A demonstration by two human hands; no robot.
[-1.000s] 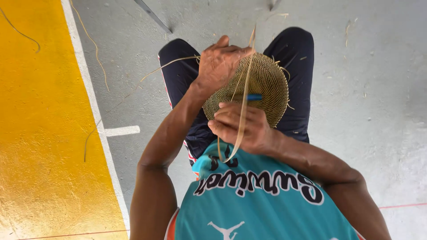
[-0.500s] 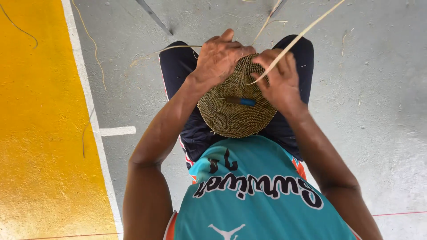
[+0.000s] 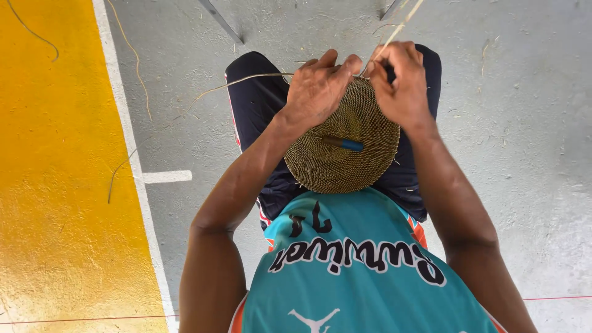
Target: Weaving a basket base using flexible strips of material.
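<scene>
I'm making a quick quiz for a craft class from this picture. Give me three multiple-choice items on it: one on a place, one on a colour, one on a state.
1. Where does the woven disc rest?
A. on the person's lap
B. on the yellow floor
C. on a table

2. What colour is the tip of the tool lying on the disc?
A. red
B. blue
C. white

3. What is the right hand doing?
A. lying flat on the floor
B. pinching a pale strand at the disc's far edge
C. holding the tool

Key: 1 A, the disc lies on the dark-trousered thighs; 2 B, the tool's end is blue; 3 B, the strand runs up from its closed fingers, while the left hand grips the rim beside it.
</scene>
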